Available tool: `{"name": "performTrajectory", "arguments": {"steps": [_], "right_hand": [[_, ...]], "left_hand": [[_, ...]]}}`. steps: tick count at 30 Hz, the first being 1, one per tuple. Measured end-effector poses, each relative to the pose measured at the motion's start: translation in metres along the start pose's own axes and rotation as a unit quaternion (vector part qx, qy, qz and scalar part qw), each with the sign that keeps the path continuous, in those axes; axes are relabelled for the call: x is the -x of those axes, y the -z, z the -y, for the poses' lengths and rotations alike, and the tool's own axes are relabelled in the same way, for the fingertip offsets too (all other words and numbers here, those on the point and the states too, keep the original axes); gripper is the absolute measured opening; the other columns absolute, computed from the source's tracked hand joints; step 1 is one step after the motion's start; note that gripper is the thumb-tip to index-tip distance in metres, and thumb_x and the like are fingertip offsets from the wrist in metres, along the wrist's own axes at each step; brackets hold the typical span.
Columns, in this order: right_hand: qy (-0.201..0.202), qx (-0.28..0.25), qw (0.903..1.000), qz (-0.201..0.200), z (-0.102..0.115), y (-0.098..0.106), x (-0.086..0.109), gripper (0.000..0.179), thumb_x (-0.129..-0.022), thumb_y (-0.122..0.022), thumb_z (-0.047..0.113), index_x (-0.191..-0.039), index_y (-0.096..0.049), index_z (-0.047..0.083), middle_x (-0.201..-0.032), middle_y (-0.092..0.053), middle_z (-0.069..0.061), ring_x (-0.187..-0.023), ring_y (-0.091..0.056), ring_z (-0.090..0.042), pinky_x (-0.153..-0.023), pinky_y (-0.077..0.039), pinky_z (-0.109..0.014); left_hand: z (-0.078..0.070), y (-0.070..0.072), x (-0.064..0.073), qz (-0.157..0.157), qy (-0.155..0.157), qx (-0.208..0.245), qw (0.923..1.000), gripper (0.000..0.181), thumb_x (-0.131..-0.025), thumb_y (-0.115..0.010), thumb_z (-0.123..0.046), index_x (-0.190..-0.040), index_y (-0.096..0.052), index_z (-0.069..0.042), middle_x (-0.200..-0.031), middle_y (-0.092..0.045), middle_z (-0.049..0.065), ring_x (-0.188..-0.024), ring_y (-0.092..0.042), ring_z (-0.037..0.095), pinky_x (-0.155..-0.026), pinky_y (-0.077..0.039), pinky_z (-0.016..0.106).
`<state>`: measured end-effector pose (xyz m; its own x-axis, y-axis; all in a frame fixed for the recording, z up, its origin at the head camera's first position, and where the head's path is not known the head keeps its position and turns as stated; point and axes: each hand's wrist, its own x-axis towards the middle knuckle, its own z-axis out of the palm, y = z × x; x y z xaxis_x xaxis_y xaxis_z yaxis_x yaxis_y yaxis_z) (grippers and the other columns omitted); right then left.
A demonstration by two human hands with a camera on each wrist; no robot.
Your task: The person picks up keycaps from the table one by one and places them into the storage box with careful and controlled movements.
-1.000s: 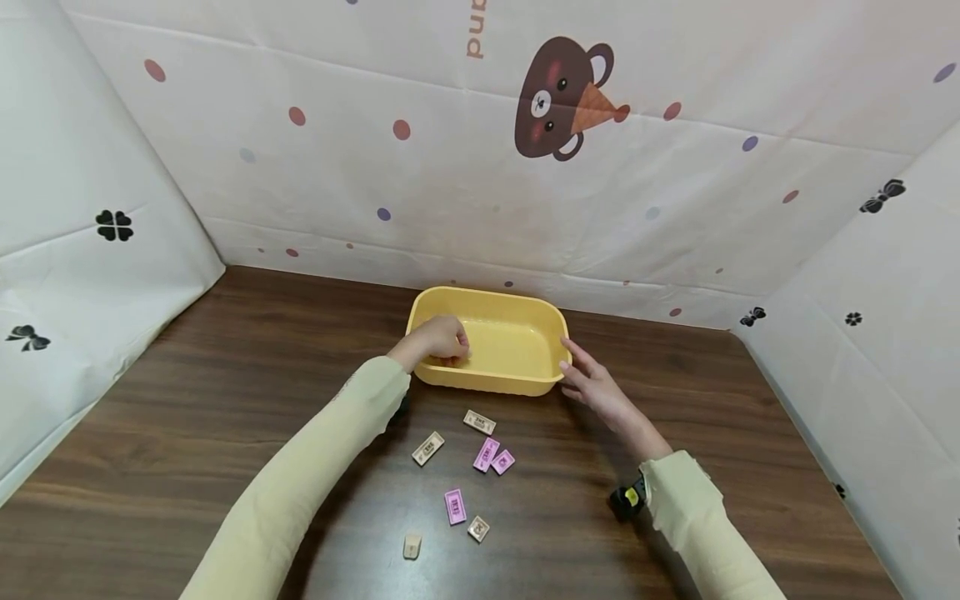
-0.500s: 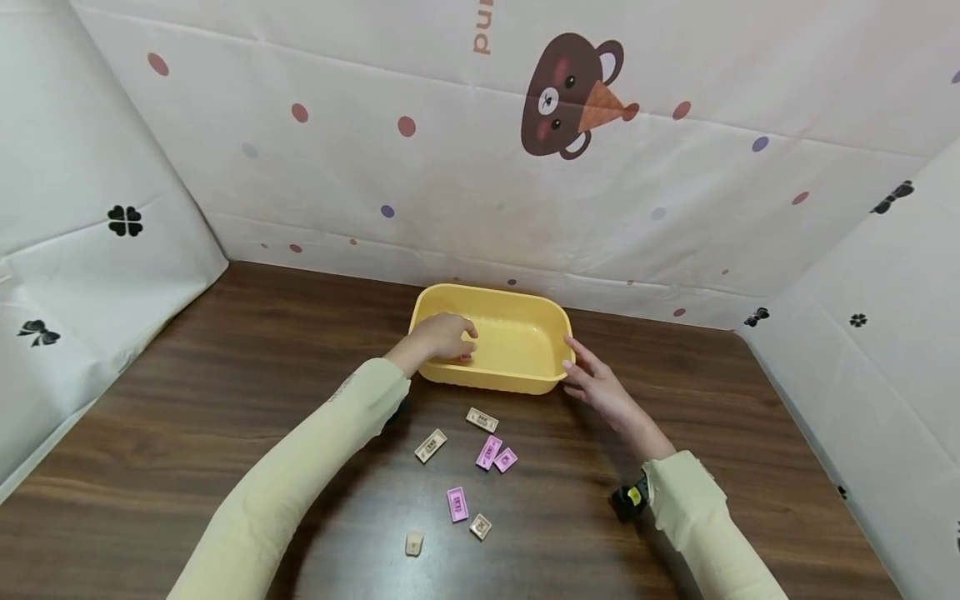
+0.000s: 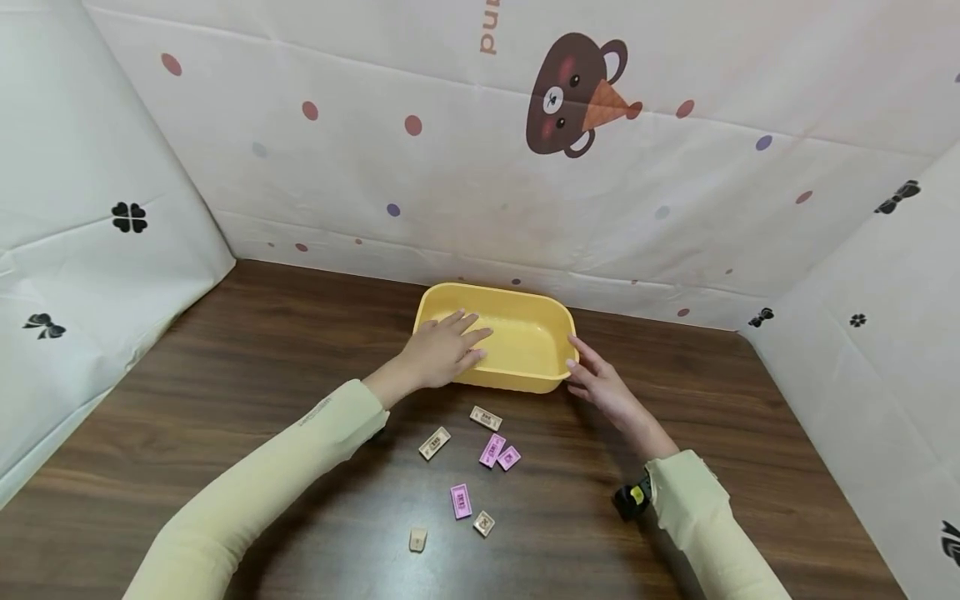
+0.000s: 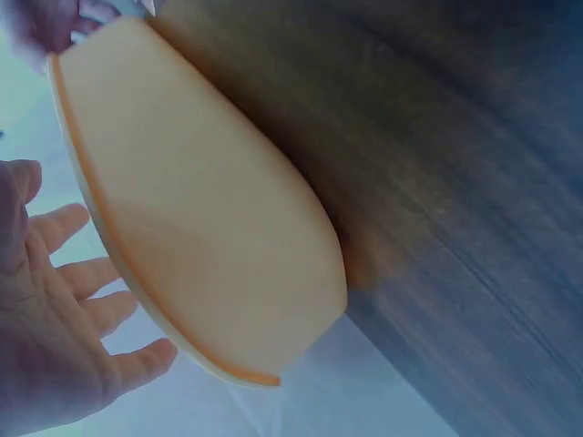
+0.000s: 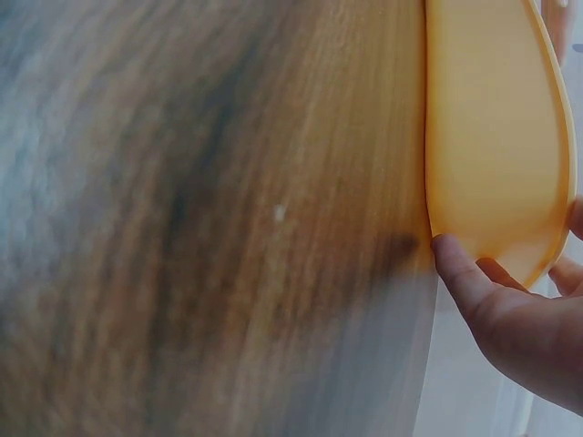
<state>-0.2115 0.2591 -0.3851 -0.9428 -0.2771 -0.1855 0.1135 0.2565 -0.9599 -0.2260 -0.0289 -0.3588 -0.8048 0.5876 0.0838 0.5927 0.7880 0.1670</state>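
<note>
A yellow plastic basin stands on the dark wooden table, near the back wall. Over its left end is my left hand, with fingers spread and nothing held; it hides that part of the inside. The left wrist view shows this hand beside the basin's rim, fingers apart. My right hand holds the basin's right end, some fingertips over the rim and others low against the outer wall. The right wrist view has a fingertip of this hand at the basin wall's lower edge.
In front of the basin lie beige printed tiles and pink printed tiles, scattered. A small beige piece lies nearest me. White patterned sheets enclose the table's back and sides.
My left hand was curled low inside the basin, with a bit of pink by its fingers half a second ago. Its fingers have spread and it has risen towards me. The right hand stays put.
</note>
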Motion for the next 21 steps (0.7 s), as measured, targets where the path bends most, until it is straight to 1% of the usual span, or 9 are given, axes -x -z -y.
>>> {"name": "performTrajectory", "arguments": {"steps": [3, 7, 12, 17, 21], "right_hand": [[0.002, 0.004, 1.0000, 0.005, 0.002, -0.001, 0.002, 0.058, -0.098, -0.040, 0.025, -0.147, -0.010, 0.017, -0.143, -0.023, -0.025, -0.113, -0.047, -0.026, -0.100, -0.033, -0.049], [0.001, 0.008, 0.9999, 0.006, 0.003, -0.002, 0.002, 0.058, -0.099, -0.039, 0.025, -0.147, -0.009, 0.017, -0.143, -0.022, -0.026, -0.116, -0.045, -0.029, -0.100, -0.032, -0.049], [-0.001, 0.011, 0.9999, 0.003, 0.002, -0.002, 0.002, 0.057, -0.098, -0.039, 0.026, -0.147, -0.011, 0.017, -0.141, -0.024, -0.026, -0.115, -0.044, -0.030, -0.100, -0.032, -0.048], [0.000, 0.014, 0.9999, 0.001, 0.002, -0.002, 0.001, 0.058, -0.098, -0.040, 0.027, -0.147, -0.011, 0.017, -0.140, -0.025, -0.026, -0.115, -0.044, -0.031, -0.100, -0.032, -0.048], [-0.003, 0.015, 0.9999, -0.003, 0.002, -0.002, 0.001, 0.058, -0.098, -0.040, 0.027, -0.147, -0.011, 0.017, -0.140, -0.026, -0.026, -0.114, -0.044, -0.030, -0.100, -0.033, -0.048]], "left_hand": [[-0.006, -0.001, 0.011, -0.025, -0.021, -0.022, 0.9992, 0.047, -0.097, -0.033, -0.042, -0.140, -0.037, -0.024, -0.148, -0.026, 0.009, -0.137, -0.018, 0.027, -0.103, -0.023, 0.056], [-0.011, -0.003, 0.024, -0.044, -0.044, -0.040, 0.9972, 0.049, -0.097, -0.033, -0.045, -0.141, -0.035, -0.025, -0.148, -0.025, 0.007, -0.137, -0.017, 0.024, -0.104, -0.020, 0.056], [-0.014, -0.005, 0.040, -0.047, -0.064, -0.065, 0.9947, 0.050, -0.096, -0.034, -0.046, -0.141, -0.035, -0.025, -0.148, -0.026, 0.005, -0.137, -0.018, 0.021, -0.104, -0.019, 0.055], [-0.017, -0.004, 0.055, -0.049, -0.074, -0.079, 0.9930, 0.050, -0.096, -0.035, -0.046, -0.141, -0.035, -0.025, -0.148, -0.027, 0.005, -0.137, -0.019, 0.022, -0.105, -0.019, 0.056], [-0.018, -0.005, 0.067, -0.053, -0.090, -0.092, 0.9903, 0.051, -0.096, -0.035, -0.045, -0.141, -0.034, -0.023, -0.148, -0.027, 0.007, -0.137, -0.020, 0.022, -0.104, -0.020, 0.056]]}}
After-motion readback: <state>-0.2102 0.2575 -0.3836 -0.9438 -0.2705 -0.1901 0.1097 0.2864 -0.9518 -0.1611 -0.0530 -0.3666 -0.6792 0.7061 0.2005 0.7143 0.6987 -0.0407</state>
